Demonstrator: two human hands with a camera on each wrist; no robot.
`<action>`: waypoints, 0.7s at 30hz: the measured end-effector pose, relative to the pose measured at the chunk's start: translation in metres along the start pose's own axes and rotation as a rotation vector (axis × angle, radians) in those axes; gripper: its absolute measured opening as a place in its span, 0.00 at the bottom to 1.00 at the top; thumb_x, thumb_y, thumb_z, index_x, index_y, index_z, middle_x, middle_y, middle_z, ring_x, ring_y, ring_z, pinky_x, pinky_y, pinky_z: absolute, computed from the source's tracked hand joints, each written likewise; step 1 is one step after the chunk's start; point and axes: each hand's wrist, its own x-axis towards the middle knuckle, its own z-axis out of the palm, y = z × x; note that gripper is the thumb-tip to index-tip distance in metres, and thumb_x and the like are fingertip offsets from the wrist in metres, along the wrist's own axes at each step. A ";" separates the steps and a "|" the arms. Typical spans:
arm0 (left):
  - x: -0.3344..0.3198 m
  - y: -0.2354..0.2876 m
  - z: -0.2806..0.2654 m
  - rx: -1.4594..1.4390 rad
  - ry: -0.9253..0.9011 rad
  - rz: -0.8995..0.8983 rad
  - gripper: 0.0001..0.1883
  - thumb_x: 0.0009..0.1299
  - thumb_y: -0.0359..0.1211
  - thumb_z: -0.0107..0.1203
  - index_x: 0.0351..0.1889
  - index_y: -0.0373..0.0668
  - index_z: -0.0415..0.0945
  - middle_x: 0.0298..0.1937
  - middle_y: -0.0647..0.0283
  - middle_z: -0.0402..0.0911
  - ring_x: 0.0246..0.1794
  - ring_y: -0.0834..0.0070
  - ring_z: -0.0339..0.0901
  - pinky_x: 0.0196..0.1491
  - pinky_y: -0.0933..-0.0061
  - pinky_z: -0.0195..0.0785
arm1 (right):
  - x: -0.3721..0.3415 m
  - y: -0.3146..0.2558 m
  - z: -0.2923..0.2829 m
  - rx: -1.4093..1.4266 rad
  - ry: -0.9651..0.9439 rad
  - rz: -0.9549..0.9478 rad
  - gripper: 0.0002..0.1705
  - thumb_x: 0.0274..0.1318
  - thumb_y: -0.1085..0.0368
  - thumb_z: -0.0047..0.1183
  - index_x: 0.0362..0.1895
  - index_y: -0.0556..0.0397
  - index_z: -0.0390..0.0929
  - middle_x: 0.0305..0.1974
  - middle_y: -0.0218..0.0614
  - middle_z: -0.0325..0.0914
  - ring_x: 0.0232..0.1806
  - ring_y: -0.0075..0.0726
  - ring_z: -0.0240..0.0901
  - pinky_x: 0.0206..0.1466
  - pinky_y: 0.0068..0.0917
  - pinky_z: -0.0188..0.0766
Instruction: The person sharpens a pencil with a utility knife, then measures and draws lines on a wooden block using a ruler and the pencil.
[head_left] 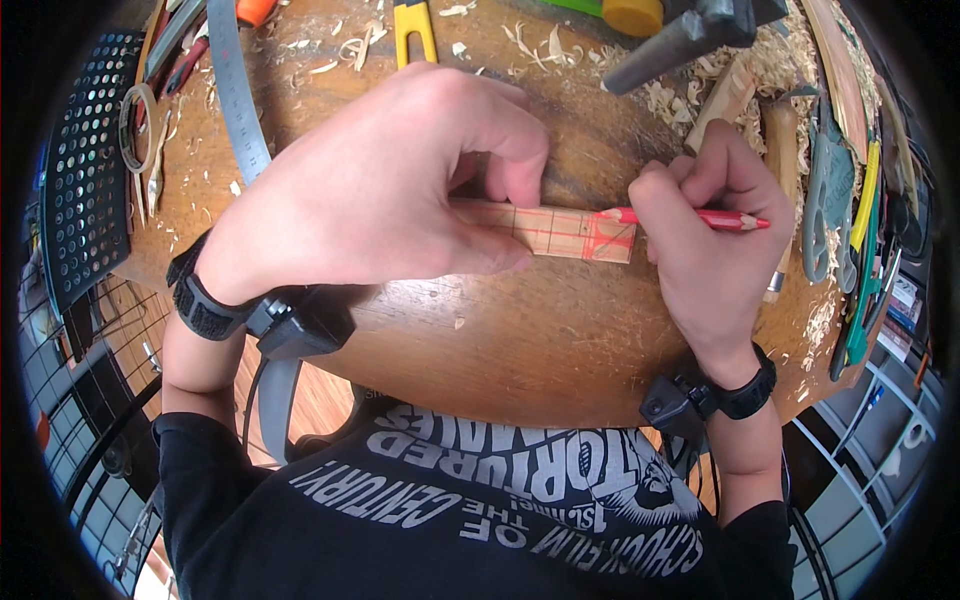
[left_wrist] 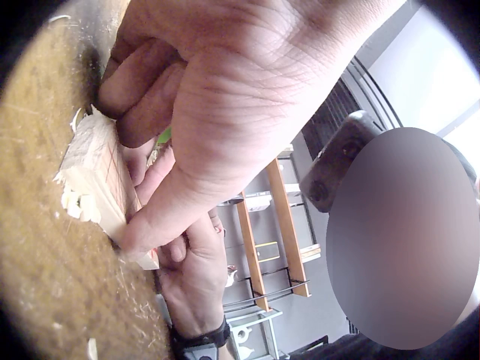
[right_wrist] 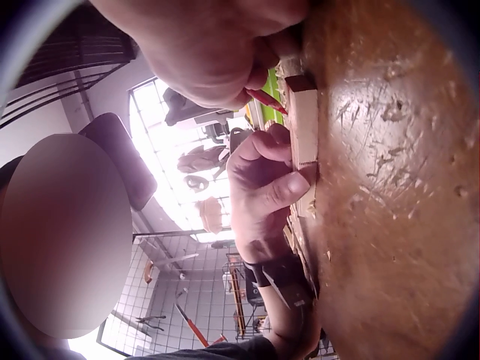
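Observation:
A small wooden block (head_left: 560, 232) with red and dark pencil lines lies on the wooden table. The left hand (head_left: 370, 180) grips its left part between thumb and fingers; the left wrist view shows the thumb on the near side of the block (left_wrist: 105, 180). The right hand (head_left: 715, 235) pinches a red pencil (head_left: 735, 218), its tip pointing left over the block's marked right end. In the right wrist view the red pencil (right_wrist: 266, 100) is just beside the block (right_wrist: 304, 124). Whether the tip touches the wood cannot be told.
A metal ruler (head_left: 236, 100) and a yellow tool (head_left: 414, 30) lie beyond the left hand. Wood shavings (head_left: 790, 60), a dark metal clamp (head_left: 690, 45), and scissors (head_left: 828, 190) are at the back and right. A perforated black sheet (head_left: 90, 160) stands at the far left.

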 end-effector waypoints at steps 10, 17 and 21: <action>0.000 -0.001 0.002 -0.026 0.009 -0.003 0.12 0.51 0.24 0.69 0.26 0.34 0.75 0.28 0.70 0.66 0.22 0.86 0.61 0.23 0.82 0.50 | 0.000 0.002 0.000 -0.002 -0.006 -0.030 0.20 0.49 0.80 0.50 0.19 0.47 0.54 0.15 0.19 0.57 0.15 0.10 0.53 0.18 0.14 0.47; -0.001 -0.003 0.003 -0.052 0.011 -0.005 0.12 0.51 0.23 0.69 0.26 0.34 0.75 0.28 0.70 0.66 0.23 0.87 0.61 0.23 0.83 0.51 | 0.000 0.001 0.000 0.023 -0.018 -0.026 0.19 0.49 0.81 0.49 0.20 0.47 0.54 0.15 0.19 0.57 0.15 0.10 0.53 0.18 0.15 0.47; -0.001 -0.001 0.001 -0.023 0.000 -0.011 0.12 0.51 0.23 0.69 0.26 0.34 0.75 0.28 0.70 0.66 0.22 0.87 0.61 0.23 0.83 0.51 | 0.001 0.001 -0.001 0.012 -0.033 -0.043 0.19 0.49 0.81 0.49 0.20 0.47 0.54 0.15 0.19 0.58 0.16 0.10 0.52 0.19 0.14 0.46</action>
